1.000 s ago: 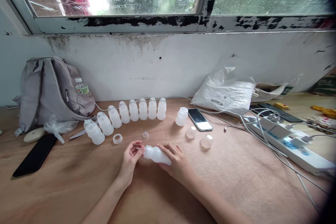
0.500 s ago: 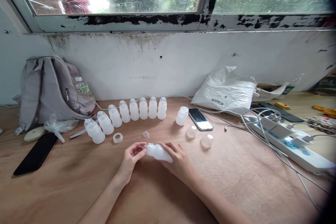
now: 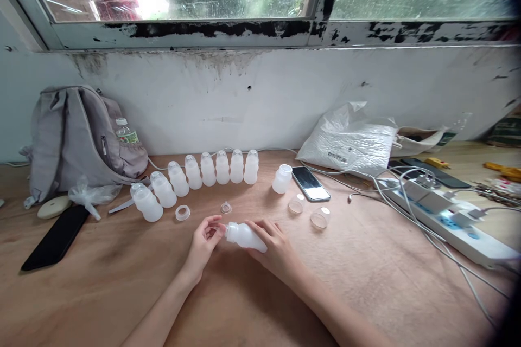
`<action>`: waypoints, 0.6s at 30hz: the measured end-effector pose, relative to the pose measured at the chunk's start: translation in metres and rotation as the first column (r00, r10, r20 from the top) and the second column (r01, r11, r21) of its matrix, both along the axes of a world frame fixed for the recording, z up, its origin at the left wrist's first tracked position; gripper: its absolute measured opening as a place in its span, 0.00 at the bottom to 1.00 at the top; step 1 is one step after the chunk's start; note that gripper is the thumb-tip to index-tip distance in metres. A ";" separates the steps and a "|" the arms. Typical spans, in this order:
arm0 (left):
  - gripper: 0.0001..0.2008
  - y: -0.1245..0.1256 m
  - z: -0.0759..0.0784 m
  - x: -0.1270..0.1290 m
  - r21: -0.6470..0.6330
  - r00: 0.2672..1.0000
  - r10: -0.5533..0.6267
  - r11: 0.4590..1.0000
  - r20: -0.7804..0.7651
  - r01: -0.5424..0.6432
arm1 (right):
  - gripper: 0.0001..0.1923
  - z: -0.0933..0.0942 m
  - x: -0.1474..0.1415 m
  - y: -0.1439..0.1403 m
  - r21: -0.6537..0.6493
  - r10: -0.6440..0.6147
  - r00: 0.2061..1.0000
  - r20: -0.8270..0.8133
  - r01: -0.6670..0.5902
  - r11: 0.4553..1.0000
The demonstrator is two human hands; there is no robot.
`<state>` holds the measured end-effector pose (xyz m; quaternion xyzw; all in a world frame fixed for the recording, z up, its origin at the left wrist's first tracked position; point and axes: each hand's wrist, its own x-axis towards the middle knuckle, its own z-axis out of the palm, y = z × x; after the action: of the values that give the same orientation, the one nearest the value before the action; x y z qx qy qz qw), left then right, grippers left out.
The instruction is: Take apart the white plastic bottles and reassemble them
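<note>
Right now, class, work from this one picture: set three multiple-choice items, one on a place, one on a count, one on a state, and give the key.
1. Where is the phone?
A. right of the open bottle
B. on the backpack
C. on the windowsill

2. How many capped bottles stand in the row?
A. four
B. eight
C. twelve

3. How is the bottle in the right hand held?
A. upright
B. on its side
C. upside down

Key: A, it lies beside that bottle; B, eight domed caps show; B, its neck points at the left hand.

wooden table (image 3: pixel 122 293) carrying bottles (image 3: pixel 222 168), phone (image 3: pixel 311 184)
</note>
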<state>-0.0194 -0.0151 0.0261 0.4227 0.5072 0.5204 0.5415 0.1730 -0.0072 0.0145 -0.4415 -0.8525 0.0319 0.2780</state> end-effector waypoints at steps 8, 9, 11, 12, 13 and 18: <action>0.15 0.000 -0.003 0.000 0.009 1.000 -0.003 1.000 0.031 0.003 | 0.25 -0.002 -0.001 0.002 -0.031 0.005 1.000 0.000 -0.005 1.000; 0.16 0.000 -0.003 0.000 -0.016 1.000 -0.005 1.000 0.011 0.006 | 0.25 -0.003 -0.001 0.002 -0.033 0.009 1.000 0.000 -0.009 0.999; 0.19 0.001 -0.004 0.000 -0.023 0.999 -0.043 0.999 0.018 0.043 | 0.25 -0.003 -0.001 0.001 -0.036 0.016 1.000 0.002 -0.016 0.999; 0.21 0.001 -0.004 0.000 -0.004 0.997 -0.059 0.998 0.040 0.059 | 0.24 -0.002 -0.001 0.000 -0.038 0.018 1.000 0.003 -0.018 0.999; 0.22 0.001 -0.005 0.000 0.019 0.996 -0.060 0.998 0.059 0.059 | 0.25 -0.002 -0.001 0.000 -0.041 0.018 1.000 0.002 -0.018 0.999; 0.22 0.002 -0.008 0.001 -0.013 0.999 -0.011 1.000 -0.034 0.011 | 0.26 -0.001 -0.002 -0.001 -0.049 0.024 1.000 -0.021 -0.025 0.998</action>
<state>-0.0181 -0.0135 0.0178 0.4308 0.5174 0.5068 0.5384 0.1711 -0.0081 0.0137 -0.4377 -0.8538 0.0609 0.2752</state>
